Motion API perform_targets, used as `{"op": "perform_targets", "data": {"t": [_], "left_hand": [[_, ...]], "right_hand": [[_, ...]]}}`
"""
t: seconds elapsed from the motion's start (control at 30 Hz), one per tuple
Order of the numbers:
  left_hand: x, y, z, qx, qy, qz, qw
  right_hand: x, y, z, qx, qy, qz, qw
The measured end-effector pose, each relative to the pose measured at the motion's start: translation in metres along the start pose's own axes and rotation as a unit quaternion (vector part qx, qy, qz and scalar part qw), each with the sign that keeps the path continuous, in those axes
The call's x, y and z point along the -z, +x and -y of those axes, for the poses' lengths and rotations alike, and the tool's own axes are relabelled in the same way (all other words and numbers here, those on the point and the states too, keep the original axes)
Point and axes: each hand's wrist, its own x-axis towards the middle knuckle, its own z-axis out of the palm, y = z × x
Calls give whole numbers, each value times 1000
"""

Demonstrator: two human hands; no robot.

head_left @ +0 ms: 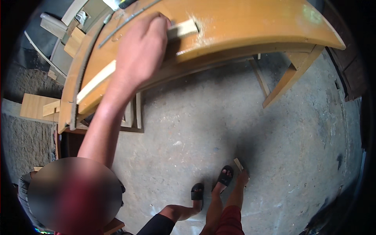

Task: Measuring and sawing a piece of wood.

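A pale wooden strip [183,29] lies along the near edge of an orange-brown wooden table [258,23]. My left hand [147,45] is closed over it, with the fingertips mostly hidden behind the knuckles. More pale wood [96,82] shows on the other side of my wrist, in line with the strip. Sawdust [203,33] is scattered around the strip's right end. Low over the floor, my right hand [243,178] hangs beside my leg, closed on a short piece of wood [238,163] that sticks out past the fingers.
A thin grey rod [129,24] rests on the table beyond my left hand. Wooden boards [74,41] stand at the far left. A splayed table leg [280,86] reaches the concrete floor [176,149] on the right. Two feet in black sandals [225,176] are below.
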Motion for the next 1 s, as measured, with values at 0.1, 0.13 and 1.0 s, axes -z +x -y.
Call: {"op": "perform_targets", "data": {"t": [0.1, 0.13, 1.0], "left_hand": [[3, 2, -4, 98, -22, 54, 993], [5, 3, -5, 98, -22, 50, 994], [9, -3, -29, 126, 18, 64, 990]], "right_hand": [[4, -2, 13, -30, 22, -83, 996], [6, -1, 11, -27, 22, -87, 996], [321, -247, 228, 309, 431, -164, 832]]}}
